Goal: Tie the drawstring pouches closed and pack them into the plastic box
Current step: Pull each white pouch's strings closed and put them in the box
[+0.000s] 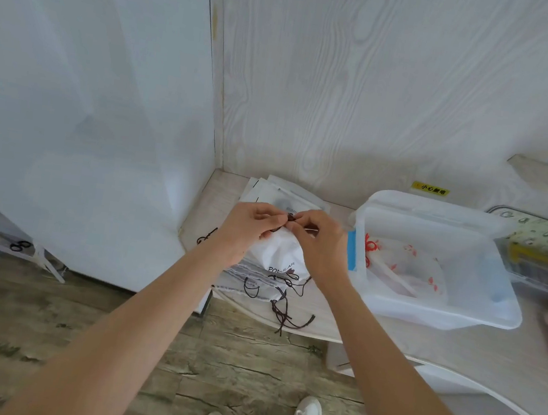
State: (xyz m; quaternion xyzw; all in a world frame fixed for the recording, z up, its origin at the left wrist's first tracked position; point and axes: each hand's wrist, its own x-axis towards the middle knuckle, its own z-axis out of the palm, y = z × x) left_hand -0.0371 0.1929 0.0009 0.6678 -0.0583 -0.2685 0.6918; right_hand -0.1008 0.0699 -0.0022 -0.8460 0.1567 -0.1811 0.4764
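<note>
Both hands up over the tabletop (317,311), left hand (246,226) and right hand (318,243) each with a pinched grip on the dark drawstring (290,217) of a white pouch (280,254). Sitting above a pile of untied pouches (256,282), plastic box (438,262) just to the right.

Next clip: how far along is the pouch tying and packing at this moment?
Done: one pouch with red print already lies in the plastic box. In hand: left hand and right hand pinch the dark drawstring of a white pouch. Left: a stack of flat pouches underneath, cords loose.
</note>
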